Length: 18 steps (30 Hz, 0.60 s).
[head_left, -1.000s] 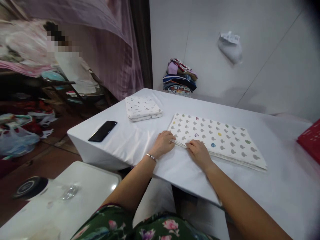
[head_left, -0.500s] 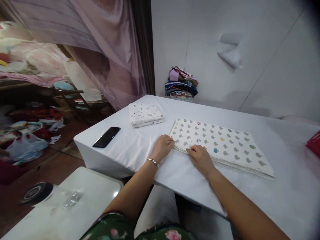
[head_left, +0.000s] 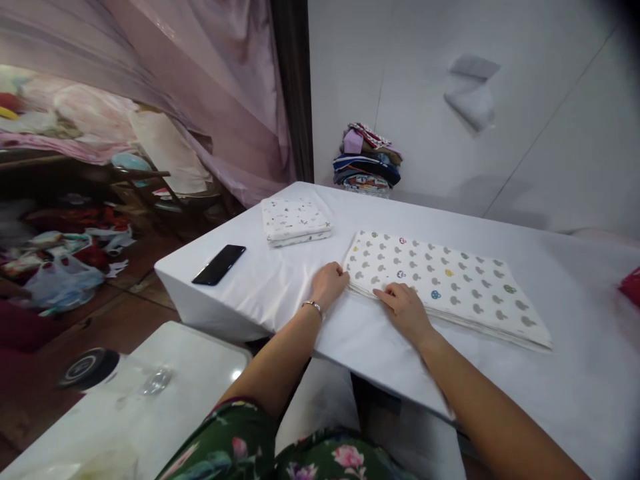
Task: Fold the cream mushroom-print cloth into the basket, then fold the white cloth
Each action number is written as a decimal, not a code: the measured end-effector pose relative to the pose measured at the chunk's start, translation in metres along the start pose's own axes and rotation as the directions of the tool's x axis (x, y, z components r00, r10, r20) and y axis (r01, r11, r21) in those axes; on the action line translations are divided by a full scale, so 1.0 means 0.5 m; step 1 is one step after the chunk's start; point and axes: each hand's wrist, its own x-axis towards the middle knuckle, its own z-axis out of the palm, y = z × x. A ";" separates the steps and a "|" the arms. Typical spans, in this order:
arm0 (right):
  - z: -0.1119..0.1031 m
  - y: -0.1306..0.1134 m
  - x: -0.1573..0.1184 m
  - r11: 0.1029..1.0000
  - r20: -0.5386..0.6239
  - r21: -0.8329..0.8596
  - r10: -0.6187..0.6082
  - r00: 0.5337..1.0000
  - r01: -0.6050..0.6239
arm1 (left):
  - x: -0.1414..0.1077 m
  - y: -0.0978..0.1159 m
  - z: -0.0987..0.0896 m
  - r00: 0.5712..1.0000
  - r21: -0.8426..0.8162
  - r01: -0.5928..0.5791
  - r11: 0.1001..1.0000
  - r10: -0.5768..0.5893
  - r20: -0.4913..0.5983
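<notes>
A long folded white cloth [head_left: 440, 283] printed with grey and a few coloured mushroom shapes lies flat on the white-covered table [head_left: 360, 340]. At its near left corner, my left hand [head_left: 330, 283] is closed, the curled fingers gripping the edge. My right hand [head_left: 404, 310] pinches the near long edge a little farther right, thumb and fingers together on the layers. Behind my left hand sits a second folded cloth [head_left: 296, 221], white with small dark prints, in a thick neat square.
A black phone [head_left: 219, 265] lies at the table's left side. Against the white wall stands a stack of folded clothes [head_left: 367, 160]. A white stool-like surface [head_left: 185, 373] is at the lower left, with a pink curtain [head_left: 225, 87] beyond. Something red [head_left: 631, 287] shows at the right edge.
The whole view has shifted slightly. Both hands stay at the same places on the mushroom-print cloth, with no clear movement of the cloth.
</notes>
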 end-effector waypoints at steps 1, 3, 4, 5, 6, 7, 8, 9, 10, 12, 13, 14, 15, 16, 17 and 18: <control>0.000 0.000 0.000 1.000 0.001 0.000 0.003 1.000 -0.003 | 0.001 0.000 0.000 1.000 0.006 0.006 1.000 -0.006 0.006; -0.001 -0.001 0.002 1.000 0.004 0.003 0.016 1.000 -0.016 | 0.001 -0.002 0.000 1.000 0.018 0.000 1.000 0.000 -0.001; -0.002 -0.003 0.003 1.000 0.007 0.002 0.023 1.000 -0.023 | -0.001 -0.003 0.000 0.999 0.031 -0.024 0.999 0.025 -0.023; -0.004 -0.005 0.005 1.000 0.012 0.001 0.031 0.999 -0.031 | -0.005 -0.002 0.000 0.996 0.052 -0.070 0.996 0.073 -0.058; -0.006 -0.007 0.006 0.999 0.018 0.000 0.039 0.999 -0.039 | -0.009 0.001 0.001 0.984 0.083 -0.137 0.987 0.145 -0.105; -0.008 -0.009 0.008 0.999 0.027 -0.001 0.050 0.998 -0.050 | -0.015 0.005 0.002 0.960 0.119 -0.220 0.968 0.237 -0.152; -0.011 -0.012 0.010 0.998 0.038 0.000 0.062 0.997 -0.062 | -0.022 0.012 0.003 0.921 0.155 -0.316 0.936 0.342 -0.189; -0.012 -0.013 0.012 0.997 0.050 0.002 0.077 0.996 -0.077 | -0.028 0.020 0.005 0.870 0.185 -0.417 0.890 0.450 -0.204; -0.014 -0.014 0.014 0.996 0.058 0.002 0.091 0.994 -0.092 | -0.035 0.030 0.008 0.812 0.203 -0.515 0.833 0.550 -0.195; -0.017 -0.015 0.017 0.993 0.061 -0.001 0.118 0.991 -0.118 | -0.044 0.049 0.019 0.700 0.201 -0.673 0.712 0.700 -0.137; -0.017 -0.014 0.018 0.992 0.058 -0.002 0.125 0.990 -0.125 | -0.045 0.056 0.027 0.654 0.190 -0.727 0.660 0.749 -0.102; -0.018 -0.013 0.019 0.992 0.054 -0.004 0.128 0.990 -0.128 | -0.045 0.062 0.036 0.620 0.180 -0.762 0.622 0.781 -0.072; -0.019 -0.012 0.019 0.992 0.051 -0.006 0.128 0.990 -0.127 | -0.043 0.065 0.046 0.602 0.173 -0.781 0.601 0.797 -0.050; -0.020 -0.010 0.017 0.993 0.052 -0.007 0.120 0.991 -0.120 | -0.039 0.066 0.056 0.598 0.171 -0.787 0.593 0.801 -0.032; -0.021 -0.007 0.015 0.994 0.054 -0.007 0.108 0.993 -0.108 | -0.035 0.064 0.065 0.601 0.172 -0.786 0.594 0.799 -0.014; -0.022 -0.003 0.011 0.996 0.055 -0.007 0.093 0.994 -0.092 | -0.030 0.061 0.074 0.610 0.177 -0.780 0.600 0.792 0.004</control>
